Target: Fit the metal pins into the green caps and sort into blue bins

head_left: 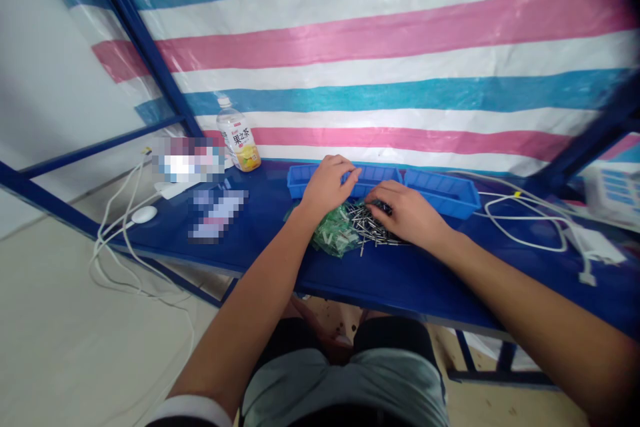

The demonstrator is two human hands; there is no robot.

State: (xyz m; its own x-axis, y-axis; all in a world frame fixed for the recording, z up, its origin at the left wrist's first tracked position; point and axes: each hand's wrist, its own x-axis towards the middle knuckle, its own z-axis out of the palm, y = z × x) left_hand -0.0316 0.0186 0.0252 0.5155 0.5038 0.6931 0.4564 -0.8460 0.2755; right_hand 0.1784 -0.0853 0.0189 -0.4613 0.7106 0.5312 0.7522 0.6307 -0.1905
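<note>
A pile of thin metal pins (373, 230) lies on the blue table (280, 247), beside a heap of small green pieces (334, 233). My left hand (331, 183) is over the front edge of the left blue bin (300, 177), thumb and fingers curved with a gap between them; no item shows in it. My right hand (400, 210) rests on the right side of the pins with its fingers bent. Whatever is under or between those fingertips is too small to make out. A second blue bin (443, 193) sits behind my right hand.
A drink bottle (240, 137) stands at the back left, near blurred items and a white round object (144, 214). White cables and a white adapter (595, 243) lie on the right. Blue metal posts frame the table, with a striped sheet (360, 47) behind.
</note>
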